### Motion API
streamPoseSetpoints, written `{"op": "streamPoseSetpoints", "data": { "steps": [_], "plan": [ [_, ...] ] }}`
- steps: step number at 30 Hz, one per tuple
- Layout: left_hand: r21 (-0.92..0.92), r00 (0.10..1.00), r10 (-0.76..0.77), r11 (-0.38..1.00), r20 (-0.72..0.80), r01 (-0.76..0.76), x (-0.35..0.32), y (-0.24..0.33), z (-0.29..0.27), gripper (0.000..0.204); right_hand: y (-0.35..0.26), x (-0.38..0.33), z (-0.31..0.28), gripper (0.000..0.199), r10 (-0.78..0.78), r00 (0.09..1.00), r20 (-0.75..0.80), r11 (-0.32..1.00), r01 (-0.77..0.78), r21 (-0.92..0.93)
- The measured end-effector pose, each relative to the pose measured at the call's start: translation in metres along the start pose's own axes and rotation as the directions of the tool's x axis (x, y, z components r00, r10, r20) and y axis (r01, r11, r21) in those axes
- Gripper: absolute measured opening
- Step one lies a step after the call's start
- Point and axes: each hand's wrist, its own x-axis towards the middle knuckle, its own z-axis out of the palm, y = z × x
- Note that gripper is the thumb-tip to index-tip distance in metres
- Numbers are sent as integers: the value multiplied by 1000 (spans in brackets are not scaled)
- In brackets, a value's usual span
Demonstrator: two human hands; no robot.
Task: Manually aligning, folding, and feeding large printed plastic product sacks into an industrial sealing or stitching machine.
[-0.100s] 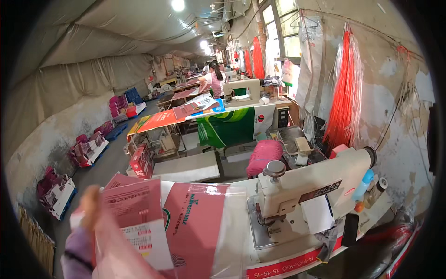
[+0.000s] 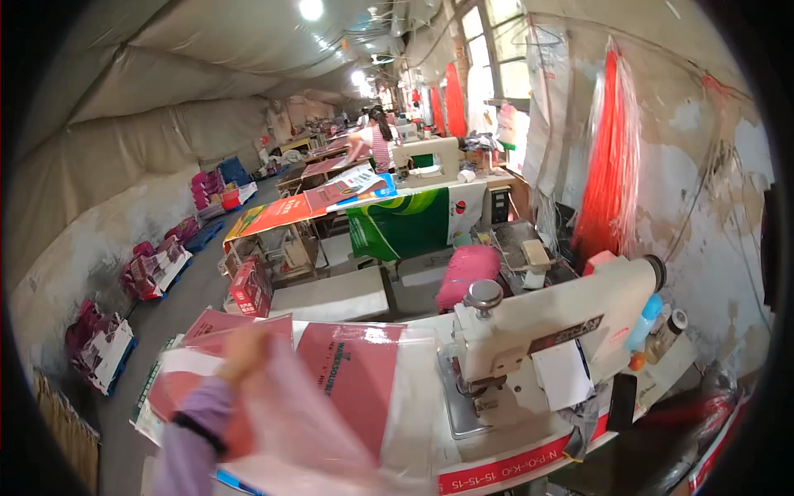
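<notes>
My left hand [image 2: 242, 354], blurred by motion and in a purple sleeve, is raised over the left of the worktable. It grips a thin, see-through pink bag [image 2: 306, 430] that trails down to the right. Beneath it lie flat pink and white printed sacks [image 2: 356, 372] spread on the table. A cream industrial sewing machine [image 2: 562, 322] stands to the right of them, well apart from the hand. My right hand is out of view.
A blue bottle [image 2: 649, 318] stands behind the machine. A pink roll [image 2: 467, 273] and a green sack [image 2: 405, 227] hang beyond the table. Red strands [image 2: 608, 165] hang on the right wall. Another person [image 2: 380, 140] works far back. Sack piles [image 2: 157, 269] line the left aisle.
My left hand has swept to the right across the sacks, and the see-through pink bag now trails lower and further right.
</notes>
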Motion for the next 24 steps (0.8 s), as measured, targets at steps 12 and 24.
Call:
{"op": "streamPoseSetpoints", "data": {
  "steps": [12, 24],
  "plan": [
    [-845, 803, 535, 530, 264, -76, 92, 278, 162, 19, 29, -192, -59, 43, 431, 719, -545, 774, -605, -186],
    [-501, 701, 691, 676, 175, -541, 67, 301, 117, 29, 60, -215, -39, 34, 607, 623, -493, 782, -577, 234]
  ]
}}
